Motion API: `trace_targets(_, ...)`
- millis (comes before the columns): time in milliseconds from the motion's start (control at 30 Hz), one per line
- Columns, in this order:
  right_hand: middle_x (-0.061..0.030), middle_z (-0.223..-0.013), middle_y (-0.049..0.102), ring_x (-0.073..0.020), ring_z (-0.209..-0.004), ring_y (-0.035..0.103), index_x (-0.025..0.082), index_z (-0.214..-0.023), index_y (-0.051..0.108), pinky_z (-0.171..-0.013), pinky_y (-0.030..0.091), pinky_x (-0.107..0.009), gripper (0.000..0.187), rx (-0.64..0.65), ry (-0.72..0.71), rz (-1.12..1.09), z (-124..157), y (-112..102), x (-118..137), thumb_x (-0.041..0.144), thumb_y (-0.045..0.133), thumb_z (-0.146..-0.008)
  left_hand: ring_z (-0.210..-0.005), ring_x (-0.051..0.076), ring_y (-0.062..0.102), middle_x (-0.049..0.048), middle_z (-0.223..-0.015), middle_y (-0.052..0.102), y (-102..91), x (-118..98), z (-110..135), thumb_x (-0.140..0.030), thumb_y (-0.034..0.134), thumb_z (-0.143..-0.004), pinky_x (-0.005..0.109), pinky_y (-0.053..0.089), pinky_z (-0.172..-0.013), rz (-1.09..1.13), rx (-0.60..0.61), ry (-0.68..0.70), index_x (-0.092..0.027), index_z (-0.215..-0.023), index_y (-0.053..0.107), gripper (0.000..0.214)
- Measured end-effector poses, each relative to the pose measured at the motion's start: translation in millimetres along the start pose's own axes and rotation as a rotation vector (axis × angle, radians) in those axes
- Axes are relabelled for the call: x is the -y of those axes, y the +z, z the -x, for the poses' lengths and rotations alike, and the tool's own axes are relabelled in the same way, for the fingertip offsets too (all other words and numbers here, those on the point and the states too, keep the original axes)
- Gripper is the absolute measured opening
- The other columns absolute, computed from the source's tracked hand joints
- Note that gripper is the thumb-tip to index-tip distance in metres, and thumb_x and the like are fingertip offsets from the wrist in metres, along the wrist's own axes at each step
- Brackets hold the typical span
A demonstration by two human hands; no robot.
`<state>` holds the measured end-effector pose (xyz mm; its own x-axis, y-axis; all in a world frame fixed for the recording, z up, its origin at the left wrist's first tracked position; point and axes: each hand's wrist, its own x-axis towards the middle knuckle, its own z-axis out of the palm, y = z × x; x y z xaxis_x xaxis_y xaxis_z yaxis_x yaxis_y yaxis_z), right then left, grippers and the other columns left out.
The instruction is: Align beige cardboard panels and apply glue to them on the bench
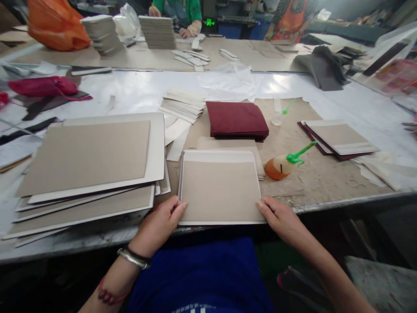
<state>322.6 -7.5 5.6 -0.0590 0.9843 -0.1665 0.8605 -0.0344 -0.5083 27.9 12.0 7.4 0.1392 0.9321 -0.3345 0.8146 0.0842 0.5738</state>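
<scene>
A beige board panel with a pale border (221,191) lies at the table's front edge, seemingly on top of others like it. My left hand (166,219) pinches its left edge near the front corner, thumb on top. On the opposite edge my right hand (280,215) grips the same way. Behind the panel, partly covered by it, is another beige board (228,144). A stack of dark red sheets (237,118) rests just beyond. To the right of the panel stands a squeeze bottle (280,167) with orange liquid and a green nozzle.
Larger boards (87,156) are piled at left. White strips (182,106) lie behind them. At right are smaller panels with dark red pieces (342,137). Across the table, two people work near tall board stacks (157,32) and an orange bag (57,26).
</scene>
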Motion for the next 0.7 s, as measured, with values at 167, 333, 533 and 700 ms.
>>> trace_targets(167, 0.0005, -0.056, 0.044, -0.0163, -0.054, 0.045, 0.023, -0.059, 0.033, -0.054, 0.033, -0.028, 0.029, 0.007, -0.012, -0.006, -1.2, -0.8, -1.7, 0.042, 0.031, -0.082, -0.057, 0.014, 0.038, -0.0045, -0.058, 0.038, -1.0, -1.9, 1.5, -0.043, 0.033, -0.083, 0.025, 0.025, -0.056, -0.002, -0.019, -0.011, -0.021, -0.063, 0.034, 0.029)
trace_targets(333, -0.0006, -0.06, 0.047, -0.0168, -0.058, 0.047, 0.023, -0.062, 0.037, -0.056, 0.036, -0.029, 0.03, 0.034, -0.016, -0.012, -1.2, -2.7, -0.8, 0.043, 0.03, -0.083, -0.057, 0.014, 0.039, -0.0044, -0.058, 0.038, -1.4, -1.3, 3.3, -0.042, 0.034, -0.083, 0.025, 0.026, -0.057, -0.001, -0.023, -0.012, -0.022, -0.063, 0.034, 0.029)
trace_targets(533, -0.0004, -0.06, 0.046, -0.0166, -0.058, 0.046, 0.023, -0.062, 0.036, -0.056, 0.035, -0.029, 0.03, 0.052, -0.023, -0.025, -1.9, -2.5, -3.5, 0.042, 0.03, -0.083, -0.057, 0.014, 0.04, -0.0048, -0.058, 0.038, -2.0, -0.2, 2.4, -0.043, 0.034, -0.083, 0.025, 0.026, -0.056, 0.019, -0.005, 0.0, -0.022, -0.064, 0.035, 0.028)
trace_targets(700, 0.0002, -0.062, 0.045, -0.0162, -0.06, 0.046, 0.023, -0.063, 0.035, -0.058, 0.035, -0.028, 0.028, 0.061, -0.039, -0.03, -1.1, -3.2, -5.1, 0.039, 0.03, -0.085, -0.057, 0.014, 0.04, -0.0053, -0.057, 0.036, -2.7, 2.3, 2.2, -0.046, 0.033, -0.082, 0.026, 0.027, -0.057, 0.047, 0.023, 0.019, -0.022, -0.062, 0.035, 0.032)
